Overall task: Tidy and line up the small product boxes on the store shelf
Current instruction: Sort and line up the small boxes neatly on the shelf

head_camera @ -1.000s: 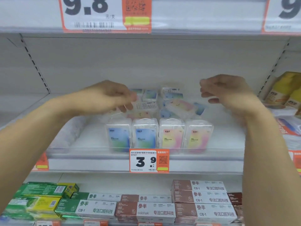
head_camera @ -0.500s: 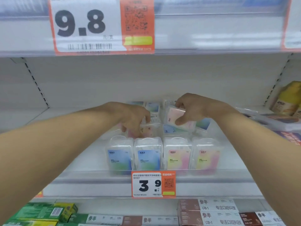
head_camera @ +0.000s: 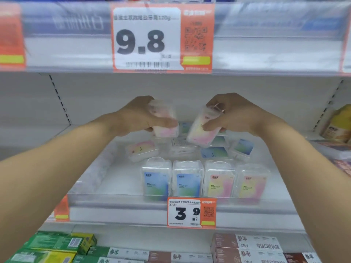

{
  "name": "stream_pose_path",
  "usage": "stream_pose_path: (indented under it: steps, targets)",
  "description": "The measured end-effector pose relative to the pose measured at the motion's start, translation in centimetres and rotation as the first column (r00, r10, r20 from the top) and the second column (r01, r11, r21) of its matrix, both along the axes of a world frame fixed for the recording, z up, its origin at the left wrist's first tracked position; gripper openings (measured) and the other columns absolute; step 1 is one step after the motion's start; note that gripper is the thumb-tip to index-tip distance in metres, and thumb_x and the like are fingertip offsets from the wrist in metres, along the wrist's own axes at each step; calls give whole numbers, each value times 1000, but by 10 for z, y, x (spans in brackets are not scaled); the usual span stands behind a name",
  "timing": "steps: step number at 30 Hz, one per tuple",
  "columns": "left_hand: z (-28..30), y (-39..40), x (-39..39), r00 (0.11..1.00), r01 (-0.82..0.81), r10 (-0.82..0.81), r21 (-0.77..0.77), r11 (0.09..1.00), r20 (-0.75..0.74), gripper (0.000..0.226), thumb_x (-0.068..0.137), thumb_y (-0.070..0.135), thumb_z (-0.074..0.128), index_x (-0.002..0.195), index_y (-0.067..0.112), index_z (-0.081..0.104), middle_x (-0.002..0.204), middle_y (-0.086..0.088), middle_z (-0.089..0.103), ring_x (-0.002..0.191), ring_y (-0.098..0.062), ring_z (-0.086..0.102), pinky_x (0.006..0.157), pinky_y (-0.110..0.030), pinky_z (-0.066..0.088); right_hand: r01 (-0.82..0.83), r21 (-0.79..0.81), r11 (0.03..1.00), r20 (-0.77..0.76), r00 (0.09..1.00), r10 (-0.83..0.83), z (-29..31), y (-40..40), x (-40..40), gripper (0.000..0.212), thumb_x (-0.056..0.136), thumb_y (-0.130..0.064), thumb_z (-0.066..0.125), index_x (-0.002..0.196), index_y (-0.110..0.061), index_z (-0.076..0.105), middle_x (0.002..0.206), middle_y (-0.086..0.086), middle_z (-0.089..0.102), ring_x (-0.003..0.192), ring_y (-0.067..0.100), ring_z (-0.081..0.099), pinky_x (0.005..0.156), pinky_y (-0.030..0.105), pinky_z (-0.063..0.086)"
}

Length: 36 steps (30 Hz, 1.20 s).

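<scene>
Both hands (head_camera: 188,118) hold boxes (head_camera: 202,128) above shelf (head_camera: 117,179).

Bright, even, soft-shadowed light; motion blur smears the upper price rail (head_camera: 266,44), and edges bow wide-angle.

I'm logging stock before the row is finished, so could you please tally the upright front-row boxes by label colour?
Blue-green label: 2, the left box and the one beside it
Pink-yellow label: 2, the third box and the rightmost box
Total: 4
</scene>
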State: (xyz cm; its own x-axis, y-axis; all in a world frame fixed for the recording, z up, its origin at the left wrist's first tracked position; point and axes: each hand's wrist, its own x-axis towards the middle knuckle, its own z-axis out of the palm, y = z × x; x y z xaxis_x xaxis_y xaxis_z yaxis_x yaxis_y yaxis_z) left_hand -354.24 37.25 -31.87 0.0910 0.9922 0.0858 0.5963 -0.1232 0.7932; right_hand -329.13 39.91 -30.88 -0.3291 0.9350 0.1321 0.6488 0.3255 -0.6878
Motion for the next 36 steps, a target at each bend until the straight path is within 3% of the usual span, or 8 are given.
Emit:
stream_pose_path:
  steps: [7, 11, 15, 18, 20, 25, 29, 36]
  targets:
    - [2, -13, 36, 986, 161, -162, -11, 987, -47, 32, 92, 47, 56, 101, 16, 59, 95, -10, 71, 79, -26, 73, 69, -41, 62, -21, 19, 1000, 72, 997, 20, 1, -15, 39, 24, 88, -26, 73, 110, -19, 70, 100, -5, 73, 62, 1, 68, 57, 18, 54]
    - [6, -6, 67, 965, 226, -244, -180, 958, -90, 38, 87, 45, 64, 114, 18, 59, 101, -6, 72, 84, -21, 74, 78, -39, 61, -34, -77, 996, 34, 999, 37, -1, -21, 71, 22, 89, -19, 71, 111, -19, 70, 105, -1, 74, 79, 9, 73, 64, 20, 58]
    - [4, 0, 97, 920, 262, -321, -258, 930, -223, 34, 81, 42, 72, 104, 17, 66, 99, 1, 69, 89, -18, 71, 83, -35, 60, -61, -180, 982, 21, 998, 66, -3, -25, 94, 23, 87, -13, 73, 108, -22, 67, 103, -6, 72, 66, 2, 72, 52, 8, 49]
    - [2, -1, 112, 875, 289, -405, -385, 877, -266, 33, 83, 44, 71, 94, 13, 71, 97, 0, 69, 94, -20, 70, 87, -35, 58, -85, -244, 966, 30, 995, 95, -11, -20, 101, 31, 83, -16, 78, 112, -24, 70, 113, -7, 71, 92, 12, 72, 75, 22, 60]
    - [0, -2, 118, 865, 298, -443, -469, 831, -235, 42, 86, 48, 66, 104, 11, 71, 100, -3, 71, 95, -21, 71, 90, -35, 57, -124, -323, 938, -21, 992, 123, -17, -17, 106, 32, 82, -18, 77, 113, -22, 70, 114, -6, 73, 100, 14, 71, 82, 28, 60]
    - [-8, 1, 121, 871, 308, -444, -473, 825, -208, 30, 96, 36, 56, 114, 15, 66, 104, -4, 69, 96, -21, 68, 91, -34, 56, -217, -470, 855, -104, 976, 191, -33, -15, 110, 48, 73, -40, 67, 112, -12, 72, 108, 3, 76, 99, 15, 69, 77, 25, 55]
    - [-8, 3, 119, 862, 310, -460, -499, 809, -210, 30, 96, 35, 55, 117, 16, 65, 116, -8, 68, 92, -18, 67, 87, -28, 57, -226, -477, 850, -122, 974, 191, -37, -12, 108, 42, 80, -37, 66, 108, -6, 73, 99, 5, 76, 92, 15, 68, 75, 26, 55]
    - [-8, 0, 113, 818, 370, -542, -548, 750, -190, 30, 98, 37, 51, 110, 14, 67, 116, -15, 69, 101, -25, 68, 99, -41, 52, -252, -486, 837, -108, 968, 228, -35, -16, 106, 26, 90, -28, 64, 103, -8, 75, 95, 1, 76, 86, 11, 68, 71, 21, 54]
